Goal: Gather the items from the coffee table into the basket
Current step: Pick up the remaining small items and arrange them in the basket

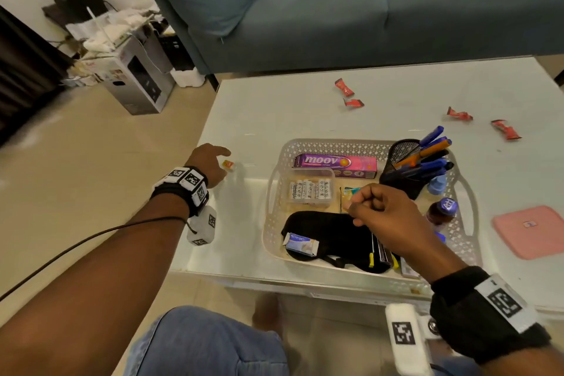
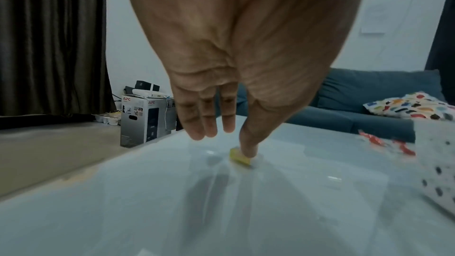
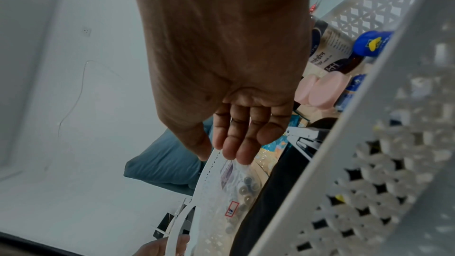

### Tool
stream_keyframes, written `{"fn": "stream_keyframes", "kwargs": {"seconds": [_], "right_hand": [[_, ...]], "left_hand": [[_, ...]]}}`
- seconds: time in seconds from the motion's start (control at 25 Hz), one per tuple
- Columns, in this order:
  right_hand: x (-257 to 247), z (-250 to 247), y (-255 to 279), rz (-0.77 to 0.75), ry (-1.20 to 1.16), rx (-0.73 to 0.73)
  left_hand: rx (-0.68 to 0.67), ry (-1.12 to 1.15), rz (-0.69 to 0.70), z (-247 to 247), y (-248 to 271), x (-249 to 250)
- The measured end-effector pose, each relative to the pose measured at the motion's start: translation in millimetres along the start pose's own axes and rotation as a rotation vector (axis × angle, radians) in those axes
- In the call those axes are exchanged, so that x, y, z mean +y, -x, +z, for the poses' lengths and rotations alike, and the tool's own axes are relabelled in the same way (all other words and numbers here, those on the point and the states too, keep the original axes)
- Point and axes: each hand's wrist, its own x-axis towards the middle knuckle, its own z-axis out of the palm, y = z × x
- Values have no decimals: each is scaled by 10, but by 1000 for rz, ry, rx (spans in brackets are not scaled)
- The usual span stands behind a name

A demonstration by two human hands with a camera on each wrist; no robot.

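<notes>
The left hand (image 1: 210,165) reaches out to the bench (image 1: 396,94) left of the basket (image 1: 335,145), fingers (image 2: 197,124) straight and slightly spread, thumb tip touching a small yellow packet (image 2: 240,158) that lies flat on the bench. The right hand (image 1: 384,210) hovers over the basket with its fingers (image 3: 242,143) loosely curled and holding nothing. Four red candies (image 1: 344,87) lie on the bench beyond the basket, a pink cloth (image 1: 531,230) to its right.

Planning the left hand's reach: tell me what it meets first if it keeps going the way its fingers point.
Almost at once the small yellow item: the left hand has its thumb on it already.
</notes>
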Motion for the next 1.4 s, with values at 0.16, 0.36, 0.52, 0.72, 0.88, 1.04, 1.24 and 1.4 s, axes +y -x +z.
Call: {"fn": "stream_keyframes", "kwargs": {"seconds": [0.16,0.36,0.52,0.72,0.88,1.04,1.24,1.4], "right_hand": [[23,-1,-21,11,33,0],[6,-10,-19,8,40,12],[-29,-37,6,-3,25,15],[-49,-66,28,-14,3,27],[-108,-68,61,22,-87,22],[-140,-52,70,62,-172,-10],[-37,18,16,39,-213,15],[-56,42,22,46,-252,9]], "left_hand": [[65,-2,45,191,-97,-14],[47,-22,12,191,-38,10],[244,287,16,-69,401,245],[245,660,214,-47,1353,948],[125,693,328,371,1632,1360],[44,611,445,630,1692,1513],[20,602,465,631,1659,1602],[42,556,462,468,1595,1434]]}}
